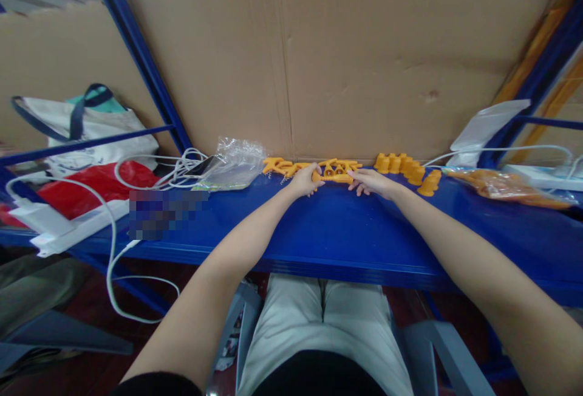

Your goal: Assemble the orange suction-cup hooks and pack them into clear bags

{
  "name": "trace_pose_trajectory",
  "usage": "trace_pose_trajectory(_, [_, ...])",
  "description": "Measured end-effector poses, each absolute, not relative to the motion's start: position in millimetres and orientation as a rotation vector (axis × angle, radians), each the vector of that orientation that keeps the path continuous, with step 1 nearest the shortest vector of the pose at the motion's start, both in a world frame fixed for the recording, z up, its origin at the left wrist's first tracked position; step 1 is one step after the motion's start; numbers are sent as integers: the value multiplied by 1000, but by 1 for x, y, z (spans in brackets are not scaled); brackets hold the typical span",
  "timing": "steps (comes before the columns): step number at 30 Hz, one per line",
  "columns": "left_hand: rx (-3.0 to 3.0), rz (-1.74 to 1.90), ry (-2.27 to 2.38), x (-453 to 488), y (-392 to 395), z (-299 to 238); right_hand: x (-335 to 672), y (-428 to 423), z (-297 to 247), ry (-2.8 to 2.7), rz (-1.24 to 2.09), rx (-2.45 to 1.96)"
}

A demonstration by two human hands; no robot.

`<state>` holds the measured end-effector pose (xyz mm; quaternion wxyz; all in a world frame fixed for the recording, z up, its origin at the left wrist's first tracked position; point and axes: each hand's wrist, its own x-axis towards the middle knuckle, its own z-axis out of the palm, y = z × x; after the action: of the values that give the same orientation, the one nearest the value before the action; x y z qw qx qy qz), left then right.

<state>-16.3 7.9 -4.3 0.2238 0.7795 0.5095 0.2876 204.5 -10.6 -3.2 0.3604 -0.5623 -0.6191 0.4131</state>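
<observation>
Both my arms reach across a blue metal shelf [346, 232]. My left hand [304, 181] is curled round one end of a yellow-orange plastic piece [334, 171] lying by the cardboard back wall. My right hand [370, 181] pinches the other end of the same piece, fingers bent. More yellow-orange flat pieces [277, 166] lie just left of my left hand. A cluster of small orange cone-shaped parts [405, 168] stands to the right of my right hand.
A crumpled clear plastic bag [234, 162] and white cables [177, 168] lie at the left, beside a red bag [98, 180] and a white tote [86, 129]. A bag of orange parts [505, 188] and a white power strip [542, 177] sit at the right. Cardboard [341, 62] backs the shelf.
</observation>
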Motion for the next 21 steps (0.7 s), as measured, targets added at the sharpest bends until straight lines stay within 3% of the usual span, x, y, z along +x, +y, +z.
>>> trace_pose_trajectory(21, [2126,801,1406,-16,5,-3,211,-8,-9,-1673,1014,-1388])
